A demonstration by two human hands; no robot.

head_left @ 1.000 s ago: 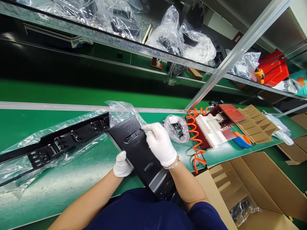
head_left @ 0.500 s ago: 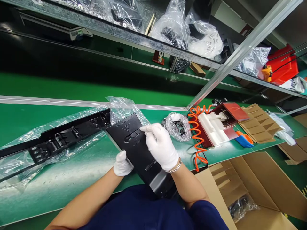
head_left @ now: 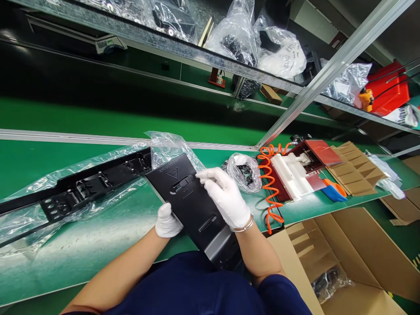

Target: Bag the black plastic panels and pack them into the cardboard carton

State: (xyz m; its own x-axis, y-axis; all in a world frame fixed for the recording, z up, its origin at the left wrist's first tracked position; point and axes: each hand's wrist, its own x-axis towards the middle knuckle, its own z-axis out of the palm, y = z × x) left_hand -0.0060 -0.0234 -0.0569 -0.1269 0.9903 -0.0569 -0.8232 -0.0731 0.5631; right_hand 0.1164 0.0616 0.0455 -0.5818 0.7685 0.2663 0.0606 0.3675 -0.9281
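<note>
A black plastic cover (head_left: 188, 203) with a raised triangle warning mark and a slot is tilted in front of my body. My left hand (head_left: 168, 222), in a white glove, grips its left edge, with the thumb showing and the other fingers hidden beneath. Over the cover's right edge, beside the slot, is my white-gloved right hand (head_left: 226, 199). Its fingers are bent and drawn together; whatever they may hold is too small to make out. To the right of that hand, a clear plastic bag (head_left: 244, 173) holds small black parts.
A long black housing (head_left: 95, 186) lies on plastic film at left. A red and white fixture (head_left: 295, 175) stands at right, near a coiled orange hose (head_left: 269, 188). An open cardboard box (head_left: 348, 245) is at lower right. Bags fill the overhead shelf (head_left: 183, 48).
My right hand has slid a little to the right, off the slot and toward the cover's edge, uncovering more of the surface. My left hand keeps its hold.
</note>
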